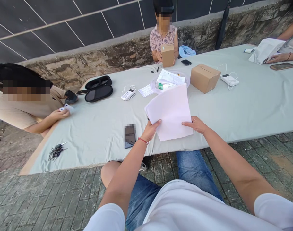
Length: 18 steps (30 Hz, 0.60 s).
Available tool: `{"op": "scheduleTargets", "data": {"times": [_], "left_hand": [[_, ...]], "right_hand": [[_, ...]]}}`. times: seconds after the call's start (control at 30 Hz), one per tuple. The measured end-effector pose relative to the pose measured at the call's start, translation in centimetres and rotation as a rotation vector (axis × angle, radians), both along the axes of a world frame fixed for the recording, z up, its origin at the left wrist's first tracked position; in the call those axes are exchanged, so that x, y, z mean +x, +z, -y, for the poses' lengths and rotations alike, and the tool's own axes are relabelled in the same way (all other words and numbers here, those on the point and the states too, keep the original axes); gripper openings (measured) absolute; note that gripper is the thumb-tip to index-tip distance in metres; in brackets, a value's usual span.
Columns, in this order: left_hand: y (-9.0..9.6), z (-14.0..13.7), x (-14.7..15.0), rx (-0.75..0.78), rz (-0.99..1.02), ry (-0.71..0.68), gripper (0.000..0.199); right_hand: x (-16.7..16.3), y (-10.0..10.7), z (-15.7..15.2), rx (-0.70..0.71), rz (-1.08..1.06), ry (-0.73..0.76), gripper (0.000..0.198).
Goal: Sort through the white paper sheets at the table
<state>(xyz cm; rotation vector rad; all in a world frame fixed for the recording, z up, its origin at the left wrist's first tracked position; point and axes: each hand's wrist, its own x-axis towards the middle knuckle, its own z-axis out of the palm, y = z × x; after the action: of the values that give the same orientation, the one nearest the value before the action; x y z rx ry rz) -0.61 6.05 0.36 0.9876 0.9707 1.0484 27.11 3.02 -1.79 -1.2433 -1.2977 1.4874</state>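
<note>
Between my two hands I hold a few white sheets of paper [169,110], tilted up above the near edge of the table. My left hand [151,130], with a red cord on its wrist, grips the lower left edge with its thumb on top. At the lower right edge my right hand [195,125] pinches the sheets the same way; the fingers underneath are hidden. The side facing me looks blank. Just left of my left hand lies a dark phone [130,136]. Behind the sheets a plastic tray [187,80] bears papers and a bottle [162,86], partly covered.
A cardboard box [205,78], white corded devices [128,94] [229,79], an open black case [98,89] and keys [56,150] lie on the cloth-covered table [95,128]. People sit at the left, far and right sides; the far person holds a small box [168,55].
</note>
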Motion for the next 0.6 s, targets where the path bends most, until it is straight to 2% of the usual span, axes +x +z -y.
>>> {"op": "scheduleTargets", "data": {"times": [0.1,0.23,0.33,0.47,0.6], "left_hand": [[-0.4,0.9,0.2,-0.178,0.134,0.031,0.056],[-2.1,3.2,-0.2,-0.403,0.139,-0.082,0.047],[-3.9,5.2,-0.2,-0.456,0.139,-0.103,0.045],[-5.7,7.1,0.7,-0.509,0.222,0.047,0.04],[-6.4,7.4,1.2,-0.522,0.319,0.135,0.036]], "right_hand": [[0.0,-1.6,1.9,-0.087,0.039,-0.022,0.051],[-0.1,-3.8,5.8,-0.141,0.194,-0.025,0.055],[0.0,-5.0,9.0,-0.213,0.202,0.012,0.057],[0.1,-5.6,11.9,-0.272,0.199,0.031,0.056],[0.7,-5.3,13.1,-0.251,0.115,-0.033,0.052]]}}
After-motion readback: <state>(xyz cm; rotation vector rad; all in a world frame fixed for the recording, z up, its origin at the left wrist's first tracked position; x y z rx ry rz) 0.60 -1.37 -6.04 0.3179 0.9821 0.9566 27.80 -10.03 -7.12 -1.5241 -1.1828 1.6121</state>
